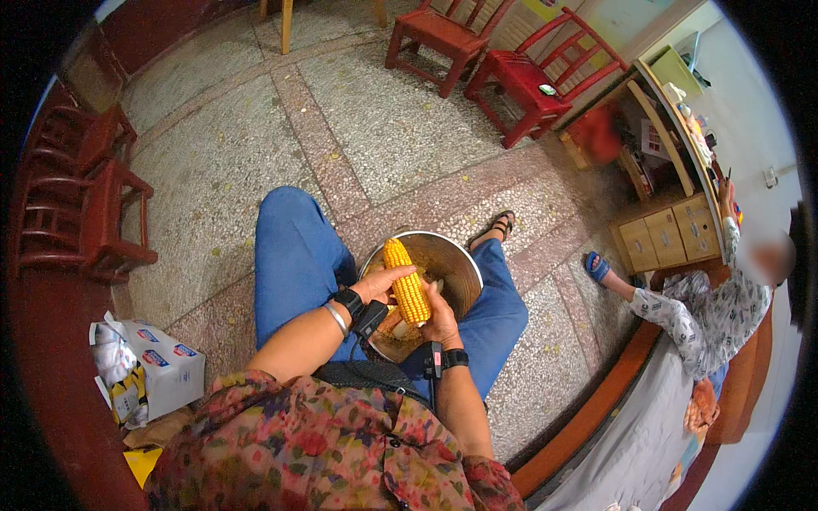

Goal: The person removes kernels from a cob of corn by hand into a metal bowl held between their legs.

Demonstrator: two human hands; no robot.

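An ear of yellow corn [407, 281], husked and full of kernels, is held between both my hands above a round metal pot [471, 268]. My left hand [382, 285] grips its left side, with the thumb laid across the kernels. Around its lower right side curls my right hand [439, 318], the thumb close to the cob. The pot stands between my knees; loose kernels and pale cob pieces lie inside, partly hidden by my hands and the ear.
Red wooden chairs [441, 39] stand at the back and left. A white printed bag [172, 370] is on the floor at my left. At the right, another person [709, 313] sits on a bed or bench beside a desk with drawers [664, 236].
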